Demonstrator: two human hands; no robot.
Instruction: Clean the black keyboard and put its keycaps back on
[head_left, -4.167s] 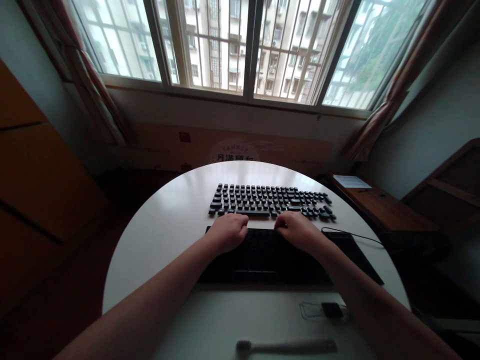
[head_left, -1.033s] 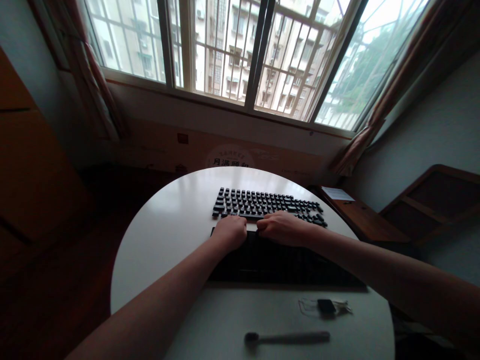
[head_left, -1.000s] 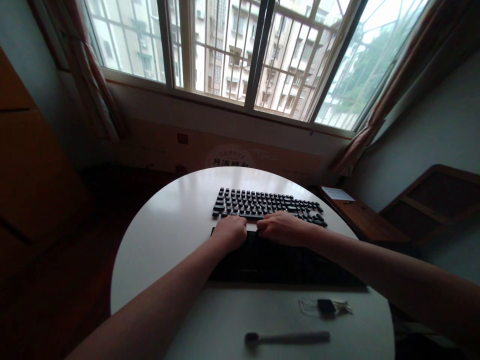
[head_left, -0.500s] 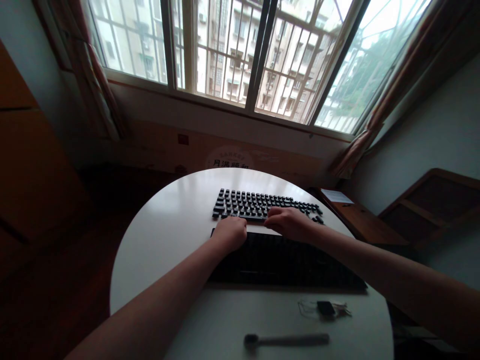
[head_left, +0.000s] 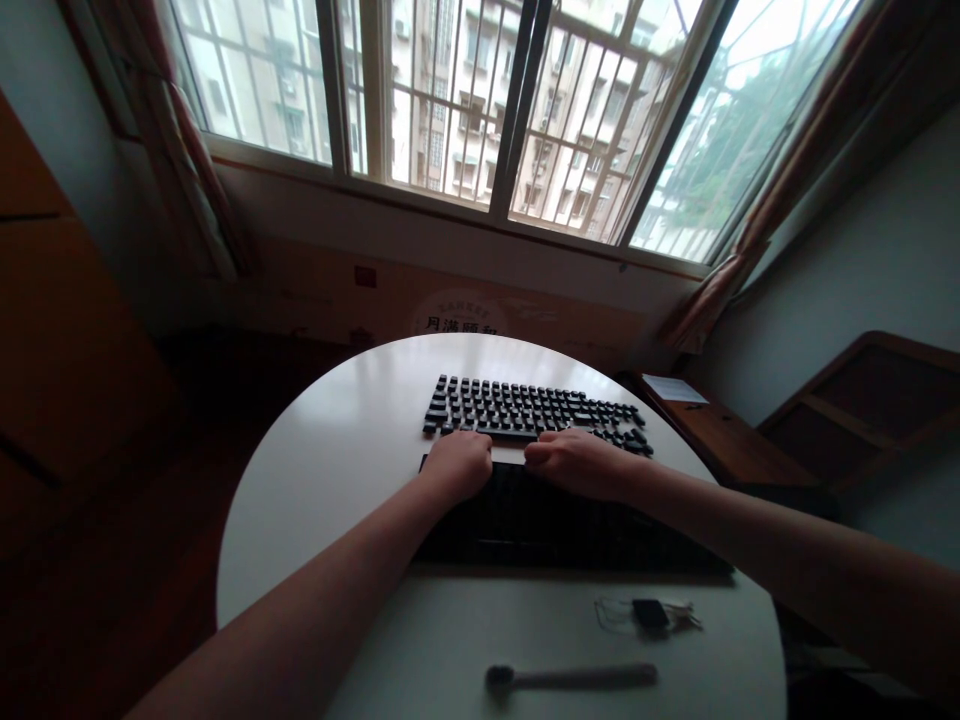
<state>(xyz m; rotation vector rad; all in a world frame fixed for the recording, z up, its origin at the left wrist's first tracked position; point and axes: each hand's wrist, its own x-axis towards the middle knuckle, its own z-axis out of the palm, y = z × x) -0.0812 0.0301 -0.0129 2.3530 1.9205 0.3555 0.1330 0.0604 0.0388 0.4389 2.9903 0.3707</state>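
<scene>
Light is let in by a barred window (head_left: pixel 517 120), below which a round white table (head_left: pixel 300 500) is seen. Across the table a black keyboard (head_left: pixel 525 530) is laid, its surface largely lost in shadow. Beyond its far edge, the keycaps (head_left: pixel 510 407) are spread on the table in rows. Both hands are held at that far edge: the left hand (head_left: pixel 459 465) is placed toward the left end, its fingers curled in; the right hand (head_left: pixel 577 462) is set a little apart from it, its fingers bent and drawn together. Whether anything is grasped by either cannot be told, as the fingertips are hidden. Nearer the front, a brush (head_left: pixel 577 679) is laid crosswise, its head turned left. Between brush and keyboard, toward the right, a small black tool (head_left: pixel 650 615) with wire loops is seen
</scene>
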